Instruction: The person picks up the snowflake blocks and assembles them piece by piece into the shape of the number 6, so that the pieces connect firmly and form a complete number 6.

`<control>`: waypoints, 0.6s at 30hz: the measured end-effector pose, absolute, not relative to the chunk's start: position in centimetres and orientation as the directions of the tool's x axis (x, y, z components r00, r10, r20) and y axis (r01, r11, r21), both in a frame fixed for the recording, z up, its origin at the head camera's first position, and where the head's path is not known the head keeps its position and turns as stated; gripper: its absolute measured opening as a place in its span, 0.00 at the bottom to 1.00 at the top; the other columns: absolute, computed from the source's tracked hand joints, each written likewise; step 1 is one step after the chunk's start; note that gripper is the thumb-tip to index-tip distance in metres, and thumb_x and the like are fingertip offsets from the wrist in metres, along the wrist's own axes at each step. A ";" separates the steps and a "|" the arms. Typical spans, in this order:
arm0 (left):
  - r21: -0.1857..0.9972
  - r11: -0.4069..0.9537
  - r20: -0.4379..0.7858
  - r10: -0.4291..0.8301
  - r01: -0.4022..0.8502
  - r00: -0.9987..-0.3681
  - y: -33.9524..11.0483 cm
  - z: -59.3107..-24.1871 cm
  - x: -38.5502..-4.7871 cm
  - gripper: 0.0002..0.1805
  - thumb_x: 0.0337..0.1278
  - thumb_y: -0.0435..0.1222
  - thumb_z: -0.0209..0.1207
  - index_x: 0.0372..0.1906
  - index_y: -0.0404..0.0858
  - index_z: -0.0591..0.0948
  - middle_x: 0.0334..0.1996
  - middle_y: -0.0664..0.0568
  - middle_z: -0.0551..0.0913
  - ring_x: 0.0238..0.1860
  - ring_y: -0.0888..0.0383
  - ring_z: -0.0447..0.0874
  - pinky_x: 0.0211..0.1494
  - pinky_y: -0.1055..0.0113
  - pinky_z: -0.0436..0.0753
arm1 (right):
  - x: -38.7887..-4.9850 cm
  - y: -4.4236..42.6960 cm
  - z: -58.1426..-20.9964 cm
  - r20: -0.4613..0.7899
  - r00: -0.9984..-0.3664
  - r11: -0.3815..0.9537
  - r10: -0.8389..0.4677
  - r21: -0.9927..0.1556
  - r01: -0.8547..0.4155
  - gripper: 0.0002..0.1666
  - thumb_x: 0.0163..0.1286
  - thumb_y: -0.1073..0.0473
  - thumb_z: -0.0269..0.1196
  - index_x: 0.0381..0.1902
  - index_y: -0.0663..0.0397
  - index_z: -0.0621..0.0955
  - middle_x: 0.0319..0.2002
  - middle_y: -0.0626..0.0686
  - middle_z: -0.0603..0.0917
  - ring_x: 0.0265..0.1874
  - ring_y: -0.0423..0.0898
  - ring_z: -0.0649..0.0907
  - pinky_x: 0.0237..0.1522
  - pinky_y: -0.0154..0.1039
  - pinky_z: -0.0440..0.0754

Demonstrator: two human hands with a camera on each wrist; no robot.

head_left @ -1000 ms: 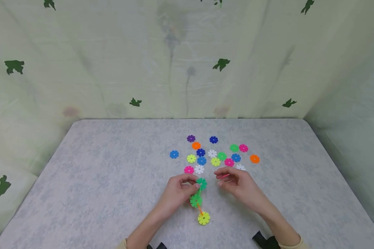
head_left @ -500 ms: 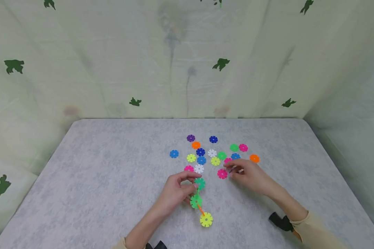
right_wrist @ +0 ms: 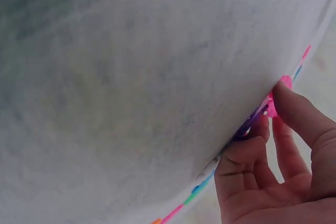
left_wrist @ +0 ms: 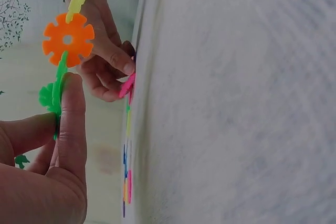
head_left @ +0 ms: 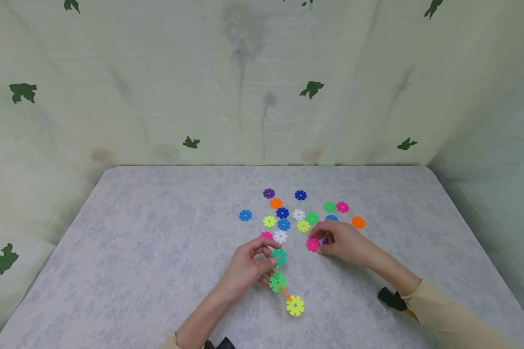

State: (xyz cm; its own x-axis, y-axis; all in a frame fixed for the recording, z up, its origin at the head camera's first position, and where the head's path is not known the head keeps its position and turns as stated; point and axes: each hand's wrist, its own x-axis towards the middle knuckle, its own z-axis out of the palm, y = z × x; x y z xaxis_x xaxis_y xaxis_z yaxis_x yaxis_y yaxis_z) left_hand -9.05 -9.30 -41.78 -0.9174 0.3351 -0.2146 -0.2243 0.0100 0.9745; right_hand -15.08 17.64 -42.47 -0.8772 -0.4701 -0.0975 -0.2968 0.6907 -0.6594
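Note:
My left hand (head_left: pixel 250 266) pinches the upper green notched disc (head_left: pixel 279 257) of a chain of interlocking plastic flower discs. Below it hang another green disc (head_left: pixel 277 282), an orange disc (left_wrist: pixel 68 39), edge-on in the head view, and a yellow disc (head_left: pixel 295 305) at the end. To the right, low over the table, my right hand (head_left: pixel 345 242) pinches a pink disc (head_left: pixel 313 245) between thumb and fingers. The disc looks tilted in the left wrist view. A purple disc (right_wrist: pixel 247 124) lies beneath the right hand, mostly covered by the fingers in the head view.
Several loose discs lie beyond the hands, among them a white disc (head_left: pixel 280 236), a light blue disc (head_left: pixel 245 215), a dark blue disc (head_left: pixel 300 195) and an orange disc (head_left: pixel 358 222). The grey table (head_left: pixel 157 252) ends at a pale curtain (head_left: pixel 166 87) behind.
The right hand moved right and set down the pink disc, then came back slightly left and took hold of it. The chain's yellow end swung a little right; the left hand stayed nearly still.

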 end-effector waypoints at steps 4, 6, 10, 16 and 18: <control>0.971 0.007 -0.228 0.336 -0.240 -0.914 -9.3 -41.7 -9.0 0.18 0.63 0.29 0.61 0.57 0.33 0.78 0.36 0.47 0.72 0.24 0.54 0.81 0.30 0.60 0.85 | -14.8 17.4 -42.2 -0.096 -0.899 0.701 -0.427 -0.663 -0.262 0.11 0.60 0.63 0.71 0.37 0.42 0.82 0.31 0.42 0.80 0.31 0.44 0.76 0.33 0.38 0.77; 0.970 0.006 -0.231 0.337 -0.243 -0.913 -9.2 -41.7 -9.0 0.18 0.63 0.29 0.61 0.57 0.33 0.78 0.37 0.47 0.72 0.24 0.54 0.81 0.30 0.59 0.85 | -14.6 17.3 -42.1 -0.094 -0.910 0.710 -0.405 -0.659 -0.248 0.10 0.61 0.62 0.72 0.34 0.41 0.82 0.29 0.41 0.79 0.31 0.43 0.77 0.34 0.39 0.78; 0.969 0.000 -0.232 0.338 -0.247 -0.912 -9.2 -41.7 -9.0 0.18 0.63 0.29 0.60 0.57 0.32 0.78 0.39 0.45 0.74 0.25 0.53 0.82 0.31 0.56 0.86 | -14.0 17.4 -41.7 -0.087 -0.920 0.691 -0.382 -0.688 -0.222 0.08 0.62 0.62 0.71 0.33 0.42 0.83 0.30 0.41 0.80 0.32 0.42 0.79 0.36 0.38 0.80; 0.968 0.000 -0.237 0.335 -0.251 -0.912 -9.2 -41.7 -9.0 0.18 0.63 0.29 0.60 0.57 0.32 0.78 0.40 0.45 0.75 0.25 0.53 0.82 0.29 0.58 0.85 | -12.3 17.0 -41.0 -0.036 -0.926 0.532 -0.375 -0.827 -0.183 0.09 0.64 0.66 0.68 0.39 0.47 0.83 0.36 0.45 0.84 0.37 0.46 0.83 0.40 0.37 0.83; 0.968 0.003 -0.237 0.336 -0.251 -0.911 -9.1 -41.7 -9.0 0.18 0.63 0.29 0.60 0.57 0.32 0.78 0.40 0.45 0.75 0.25 0.53 0.82 0.29 0.58 0.85 | -11.7 16.7 -40.9 -0.017 -0.929 0.472 -0.371 -0.865 -0.173 0.10 0.66 0.68 0.65 0.41 0.49 0.83 0.37 0.47 0.84 0.36 0.49 0.84 0.40 0.38 0.84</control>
State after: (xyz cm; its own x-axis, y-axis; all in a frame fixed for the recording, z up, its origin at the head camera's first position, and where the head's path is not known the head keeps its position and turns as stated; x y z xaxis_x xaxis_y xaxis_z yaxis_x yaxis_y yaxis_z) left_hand -9.00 -9.13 -41.66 -0.9114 0.3363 -0.2370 -0.2506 0.0031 0.9681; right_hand -11.67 16.72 -40.85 -0.9286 -0.3708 -0.0166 -0.1729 0.4717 -0.8647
